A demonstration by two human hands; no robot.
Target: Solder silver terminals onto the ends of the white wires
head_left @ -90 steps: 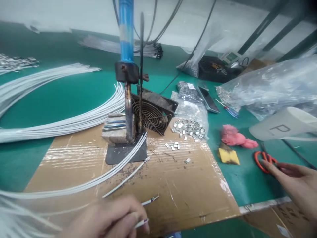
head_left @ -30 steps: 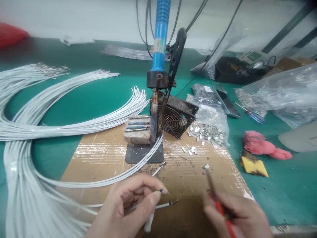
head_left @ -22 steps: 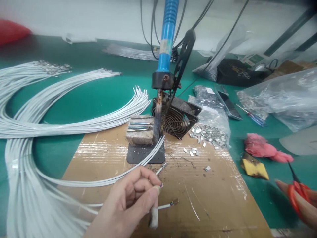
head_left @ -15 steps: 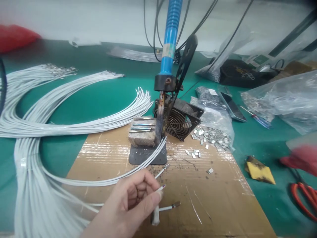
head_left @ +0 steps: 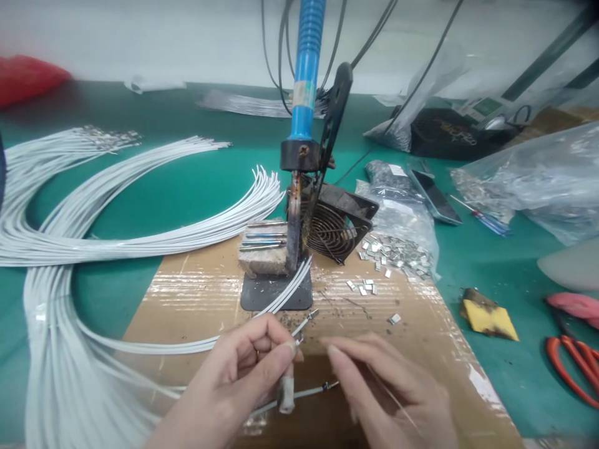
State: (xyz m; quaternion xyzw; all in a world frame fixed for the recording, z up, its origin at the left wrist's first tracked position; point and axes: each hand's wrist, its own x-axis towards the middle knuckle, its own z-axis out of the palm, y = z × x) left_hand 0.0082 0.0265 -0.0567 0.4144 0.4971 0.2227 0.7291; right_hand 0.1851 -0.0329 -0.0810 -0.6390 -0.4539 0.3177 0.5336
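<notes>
My left hand (head_left: 248,374) pinches a white cable (head_left: 298,341) between thumb and index finger, its short end sticking out past the fingertips. One finger of that hand wears a dirty whitish wrap (head_left: 286,394). To the right, my right hand (head_left: 393,390) has its thumb and index finger together, a small gap from the cable end. A thin silvery wire (head_left: 397,405) runs across this hand and seems held in it. Beside the left hand lie two cable ends with metal tips (head_left: 312,314) (head_left: 330,386). Several white cables (head_left: 285,296) pass behind it.
A blue-handled soldering iron (head_left: 306,68) stands upright in a stand (head_left: 299,299), beside a small black fan (head_left: 339,224). Small metal connectors (head_left: 397,255) spill from a plastic bag. Cable bundles (head_left: 51,312) fill the left. At right are a yellow sponge (head_left: 491,319) and red-handled scissors (head_left: 573,368).
My right hand has come in from the lower right, over the spot where thin wires lay on the cardboard. My left hand keeps its pinch on the cable. The view has shifted slightly.
</notes>
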